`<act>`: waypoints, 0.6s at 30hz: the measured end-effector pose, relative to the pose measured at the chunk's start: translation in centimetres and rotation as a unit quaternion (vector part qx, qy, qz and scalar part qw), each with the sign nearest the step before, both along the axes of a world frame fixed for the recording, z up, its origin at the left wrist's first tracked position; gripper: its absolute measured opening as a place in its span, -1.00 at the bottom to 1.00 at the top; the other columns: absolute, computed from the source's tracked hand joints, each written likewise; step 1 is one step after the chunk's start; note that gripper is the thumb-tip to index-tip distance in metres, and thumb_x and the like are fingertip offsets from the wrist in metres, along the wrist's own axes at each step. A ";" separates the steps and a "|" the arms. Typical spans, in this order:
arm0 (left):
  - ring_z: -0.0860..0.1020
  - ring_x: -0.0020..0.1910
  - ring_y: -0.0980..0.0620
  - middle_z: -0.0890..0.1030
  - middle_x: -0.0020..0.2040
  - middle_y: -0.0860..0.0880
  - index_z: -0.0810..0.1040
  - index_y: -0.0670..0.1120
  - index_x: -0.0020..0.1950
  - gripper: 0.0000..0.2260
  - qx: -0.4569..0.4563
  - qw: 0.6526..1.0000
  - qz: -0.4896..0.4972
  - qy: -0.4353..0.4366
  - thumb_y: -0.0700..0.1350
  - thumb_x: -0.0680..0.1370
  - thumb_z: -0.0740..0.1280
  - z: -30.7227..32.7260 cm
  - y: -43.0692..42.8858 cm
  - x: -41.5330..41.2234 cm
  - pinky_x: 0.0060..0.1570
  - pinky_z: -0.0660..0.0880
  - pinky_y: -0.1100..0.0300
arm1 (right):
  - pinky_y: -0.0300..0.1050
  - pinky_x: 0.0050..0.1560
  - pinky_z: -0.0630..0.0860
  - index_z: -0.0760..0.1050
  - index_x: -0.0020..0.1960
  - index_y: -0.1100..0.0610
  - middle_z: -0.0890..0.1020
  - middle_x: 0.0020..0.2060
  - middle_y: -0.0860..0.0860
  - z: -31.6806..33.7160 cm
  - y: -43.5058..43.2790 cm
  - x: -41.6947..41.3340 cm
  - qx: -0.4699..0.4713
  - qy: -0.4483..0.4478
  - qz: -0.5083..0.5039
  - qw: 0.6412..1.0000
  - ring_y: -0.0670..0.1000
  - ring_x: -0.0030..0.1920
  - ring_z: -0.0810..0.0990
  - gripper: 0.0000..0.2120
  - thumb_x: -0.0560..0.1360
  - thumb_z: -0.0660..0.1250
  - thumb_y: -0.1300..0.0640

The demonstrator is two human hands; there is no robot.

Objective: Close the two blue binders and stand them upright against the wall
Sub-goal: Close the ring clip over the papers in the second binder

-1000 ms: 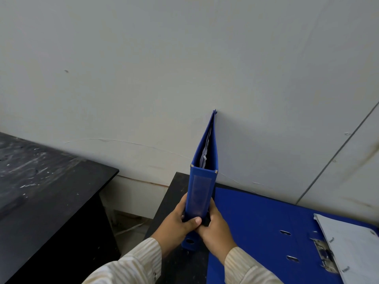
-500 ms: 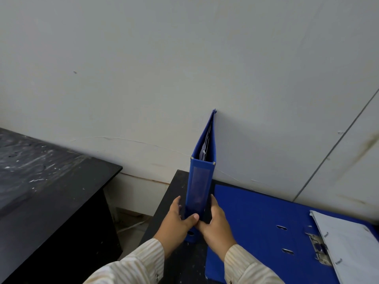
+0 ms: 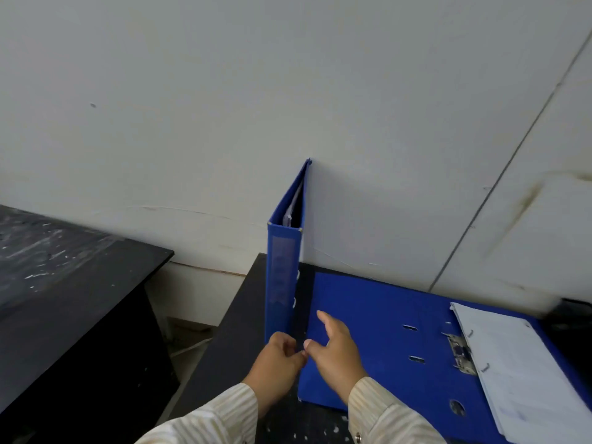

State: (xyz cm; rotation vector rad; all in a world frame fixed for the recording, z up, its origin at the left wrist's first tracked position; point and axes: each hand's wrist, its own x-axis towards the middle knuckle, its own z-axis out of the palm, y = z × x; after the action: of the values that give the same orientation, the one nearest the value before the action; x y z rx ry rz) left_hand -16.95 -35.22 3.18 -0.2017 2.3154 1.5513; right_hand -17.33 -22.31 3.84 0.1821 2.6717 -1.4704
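Observation:
One blue binder (image 3: 283, 277) is closed and stands upright with its far edge against the white wall (image 3: 384, 155), spine facing me. My left hand (image 3: 277, 363) sits at the foot of that spine with loosely curled fingers and grips nothing. The second blue binder (image 3: 368, 328) lies open and flat to the right, its metal ring mechanism (image 3: 461, 354) and white pages (image 3: 519, 373) showing. My right hand (image 3: 334, 347) hovers over its left cover with fingers spread.
Both binders are on a black table (image 3: 230, 341) that abuts the wall. A second black desk (image 3: 70, 283) stands to the left, with a gap down to the floor (image 3: 189, 334) between them. A dark object (image 3: 576, 315) shows at the right edge.
Both hands gripped the lower spine of the upright binder before. They have now let go; my right hand has moved right over the open binder, and the camera has shifted.

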 end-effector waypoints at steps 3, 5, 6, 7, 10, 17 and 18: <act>0.52 -0.15 0.15 0.55 0.02 0.01 0.41 -0.04 0.16 -0.76 0.008 0.999 -0.033 -0.012 -0.03 0.55 0.33 -0.1 2.4 0.5 -0.28 0.44 0.38 | -0.32 0.22 0.23 0.26 0.44 0.00 0.29 0.41 -0.06 -0.2 2.2 1.1 0.011 0.003 -0.008 1.000 -0.07 0.38 0.31 -0.49 0.52 0.30 0.15; 0.49 -0.23 0.14 0.54 0.03 -0.01 0.41 -0.05 0.17 -0.75 0.005 0.999 -0.050 -0.015 -0.02 0.55 0.32 -0.2 4.1 0.6 -0.35 0.42 0.39 | -0.35 0.21 0.24 0.31 0.41 0.01 0.33 0.37 -0.07 -0.3 4.0 1.6 0.021 0.005 -0.016 1.000 -0.08 0.36 0.33 -0.54 0.53 0.29 0.15; 0.48 -0.24 0.14 0.54 0.04 -0.01 0.42 -0.06 0.18 -0.75 0.001 0.998 -0.061 -0.017 -0.02 0.54 0.32 -0.3 5.5 0.7 -0.36 0.41 0.38 | -0.35 0.20 0.25 0.33 0.39 0.01 0.35 0.36 -0.07 -0.4 5.4 2.0 0.022 0.003 -0.025 0.999 -0.09 0.35 0.34 -0.56 0.53 0.29 0.15; 0.48 -0.24 0.14 0.54 0.05 -0.02 0.42 -0.06 0.18 -0.74 -0.003 0.997 -0.070 -0.017 -0.01 0.54 0.32 -0.5 6.4 0.8 -0.34 0.40 0.36 | -0.35 0.20 0.25 0.35 0.38 0.01 0.36 0.34 -0.08 -0.5 6.4 2.3 0.023 0.000 -0.031 0.999 -0.09 0.34 0.36 -0.58 0.54 0.29 0.14; 0.49 -0.14 0.14 0.53 0.08 0.00 0.44 -0.05 0.17 -0.75 -0.015 0.996 -0.090 -0.023 0.01 0.54 0.32 -1.0 10.1 1.0 -0.26 0.40 0.32 | -0.31 0.23 0.31 0.37 0.36 0.00 0.41 0.31 -0.10 -0.9 10.4 3.3 0.030 -0.020 -0.045 0.998 -0.10 0.31 0.39 -0.62 0.55 0.27 0.11; 0.50 0.01 0.07 0.53 0.10 -0.02 0.45 -0.07 0.14 -0.79 -0.026 0.991 -0.110 -0.067 -0.03 0.55 0.31 -3.9 20.1 1.8 -0.03 0.41 0.24 | -0.41 0.08 0.36 0.41 0.33 0.00 0.54 0.21 -0.10 -2.8 21.5 5.8 0.041 -0.052 -0.087 0.994 -0.19 0.11 0.48 -0.64 0.55 0.27 0.11; 0.50 -0.01 0.08 0.52 0.10 -0.02 0.44 -0.06 0.14 -0.80 -0.029 0.990 -0.111 -0.078 -0.03 0.56 0.30 -4.3 21.8 2.0 -0.06 0.40 0.25 | -0.37 0.11 0.37 0.41 0.33 0.00 0.54 0.21 -0.09 -3.2 23.4 6.2 0.041 -0.058 -0.096 0.993 -0.17 0.12 0.48 -0.64 0.55 0.27 0.11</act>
State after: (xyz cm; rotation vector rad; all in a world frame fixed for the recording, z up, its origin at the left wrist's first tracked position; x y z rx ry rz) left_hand -14.98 -13.45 -1.10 -0.0728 2.1801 1.3146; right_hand -11.18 1.05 0.64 0.5276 2.6853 -1.3524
